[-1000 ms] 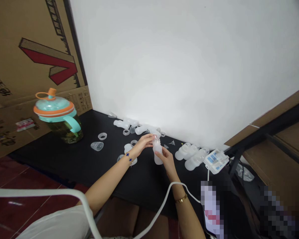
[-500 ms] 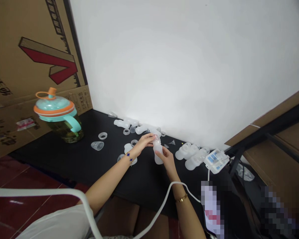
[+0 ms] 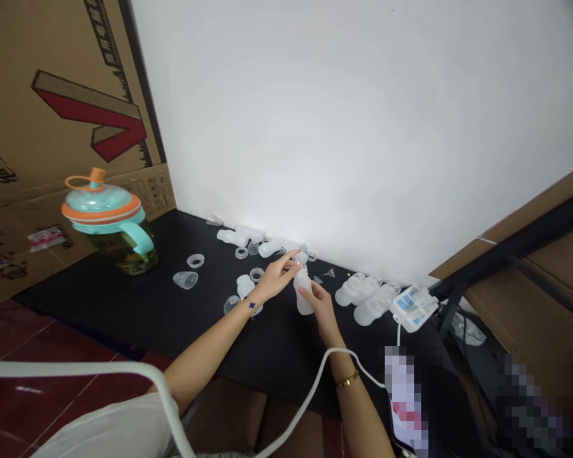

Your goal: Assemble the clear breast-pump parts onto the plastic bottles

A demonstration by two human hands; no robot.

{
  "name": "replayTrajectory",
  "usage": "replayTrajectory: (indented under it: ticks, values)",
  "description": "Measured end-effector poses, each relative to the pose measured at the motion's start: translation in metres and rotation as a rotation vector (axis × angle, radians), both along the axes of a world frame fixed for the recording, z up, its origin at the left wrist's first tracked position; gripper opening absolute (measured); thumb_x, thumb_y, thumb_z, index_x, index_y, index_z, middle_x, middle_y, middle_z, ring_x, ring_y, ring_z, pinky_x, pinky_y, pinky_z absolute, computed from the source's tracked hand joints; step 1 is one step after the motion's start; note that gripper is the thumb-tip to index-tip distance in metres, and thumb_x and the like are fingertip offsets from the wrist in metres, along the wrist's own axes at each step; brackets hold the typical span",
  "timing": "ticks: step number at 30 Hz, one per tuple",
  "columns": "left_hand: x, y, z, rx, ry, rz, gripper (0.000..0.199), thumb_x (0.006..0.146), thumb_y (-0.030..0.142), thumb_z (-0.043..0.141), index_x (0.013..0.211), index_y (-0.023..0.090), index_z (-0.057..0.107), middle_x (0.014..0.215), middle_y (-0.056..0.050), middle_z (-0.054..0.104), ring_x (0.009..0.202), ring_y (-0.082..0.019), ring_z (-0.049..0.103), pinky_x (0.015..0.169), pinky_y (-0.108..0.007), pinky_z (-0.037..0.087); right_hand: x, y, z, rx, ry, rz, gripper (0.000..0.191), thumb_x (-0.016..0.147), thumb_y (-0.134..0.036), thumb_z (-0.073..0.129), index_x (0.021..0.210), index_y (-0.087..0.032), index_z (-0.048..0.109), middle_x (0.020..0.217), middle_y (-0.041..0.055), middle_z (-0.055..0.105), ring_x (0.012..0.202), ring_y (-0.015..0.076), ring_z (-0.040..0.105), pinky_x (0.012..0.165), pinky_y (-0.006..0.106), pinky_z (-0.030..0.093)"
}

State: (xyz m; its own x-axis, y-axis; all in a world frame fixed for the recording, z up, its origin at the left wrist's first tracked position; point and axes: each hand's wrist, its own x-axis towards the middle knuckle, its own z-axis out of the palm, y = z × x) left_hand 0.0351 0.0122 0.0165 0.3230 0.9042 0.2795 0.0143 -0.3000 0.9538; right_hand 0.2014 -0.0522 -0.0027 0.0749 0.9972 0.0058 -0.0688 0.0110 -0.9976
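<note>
My right hand (image 3: 319, 301) is wrapped round the body of a small frosted white bottle (image 3: 304, 303), which stands nearly upright above the black table. At the bottle's top, my left hand (image 3: 277, 277) has its thumb and fingers closed round the clear top part, with one finger stretched out past it. More white bottles (image 3: 232, 238) lie behind, along the wall. Left of my hands are a ring (image 3: 195, 260), a clear cap (image 3: 185, 280) and another bottle (image 3: 245, 286), partly behind my left wrist. Several capped bottles (image 3: 373, 308) lie to the right.
A large jug with an orange and turquoise lid (image 3: 102, 207) stands at the left by a cardboard box (image 3: 14, 121). A white device (image 3: 414, 308) with a cable is at the right, near a phone (image 3: 405, 407). A white cable (image 3: 315, 388) loops in front.
My left hand's fingers have loosened and shifted slightly at the bottle's top, one finger now extended. My right hand keeps hold of the bottle in nearly the same place.
</note>
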Motion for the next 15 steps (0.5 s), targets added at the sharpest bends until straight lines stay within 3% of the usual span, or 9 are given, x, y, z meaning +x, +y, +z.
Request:
replayTrajectory:
  ticks: [4,6,9,15]
  values:
    - [-0.005,0.000,-0.001,0.218,0.123,-0.028,0.063,0.095,0.040,0.058,0.154,0.026,0.043,0.153,-0.011,0.051,0.132,-0.030,0.055,0.093,-0.035,0.055,0.001,-0.001,0.001,-0.019,0.020,-0.009,0.053,0.073,-0.053,0.082,0.116,-0.023,0.077,0.106,0.0053,0.077,0.101,0.0307,0.069,0.085,0.039,0.055]
    - [-0.008,0.000,-0.001,0.334,0.188,-0.056,0.068,0.094,0.034,0.058,0.158,0.026,0.036,0.163,-0.010,0.038,0.144,-0.030,0.044,0.101,-0.037,0.053,0.002,-0.001,0.002,-0.027,0.042,-0.021,0.051,0.072,-0.053,0.083,0.113,-0.022,0.078,0.100,0.0051,0.077,0.093,0.0282,0.069,0.080,0.037,0.055]
    - [-0.011,0.001,-0.001,0.449,0.272,-0.056,0.074,0.092,0.027,0.060,0.160,0.025,0.031,0.166,-0.010,0.033,0.152,-0.030,0.032,0.116,-0.042,0.042,0.002,-0.002,0.006,-0.058,0.077,-0.043,0.052,0.070,-0.055,0.084,0.108,-0.019,0.079,0.091,0.0057,0.076,0.080,0.0249,0.068,0.071,0.035,0.056]
    - [-0.011,0.004,-0.004,0.533,0.395,0.001,0.079,0.088,0.019,0.059,0.161,0.023,0.028,0.164,-0.011,0.036,0.150,-0.030,0.035,0.125,-0.048,0.028,0.002,-0.003,0.011,-0.097,0.097,-0.055,0.051,0.068,-0.055,0.085,0.103,-0.018,0.079,0.085,0.0051,0.073,0.071,0.0217,0.065,0.066,0.034,0.056]
